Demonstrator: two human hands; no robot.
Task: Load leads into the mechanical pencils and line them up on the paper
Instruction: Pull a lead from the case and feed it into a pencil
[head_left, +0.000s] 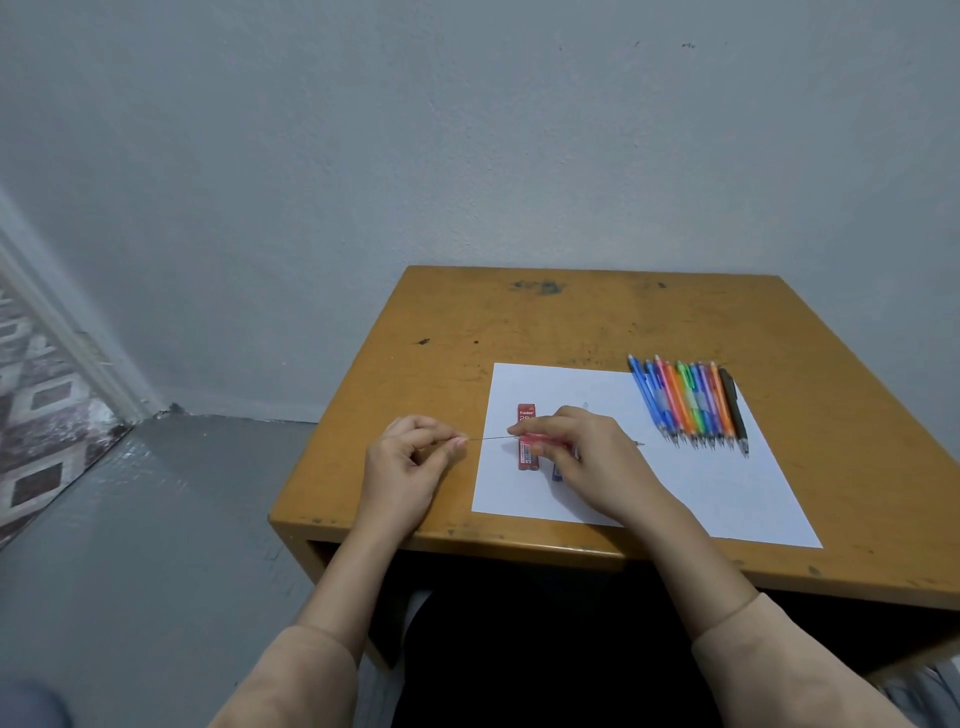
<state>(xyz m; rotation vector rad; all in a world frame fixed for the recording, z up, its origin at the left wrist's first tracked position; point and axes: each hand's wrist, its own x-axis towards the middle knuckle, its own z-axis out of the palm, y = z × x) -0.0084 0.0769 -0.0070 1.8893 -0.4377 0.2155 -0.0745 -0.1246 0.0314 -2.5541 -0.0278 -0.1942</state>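
My left hand (410, 457) pinches one end of a thin dark lead (488, 438), which runs level toward the open back end of a red transparent mechanical pencil (540, 438). My right hand (582, 452) grips that pencil sideways just above the white paper (701, 483); its metal tip (638, 444) pokes out to the right. Under the hands a red lead case (526, 415) lies on the paper, with a blue case (557, 474) mostly hidden beside it. Several coloured pencils (688, 402) lie side by side at the paper's far right.
The paper lies on a small worn wooden desk (519, 322) pushed against a grey wall. The desk's left edge drops to a grey floor, and its front edge is close to my body.
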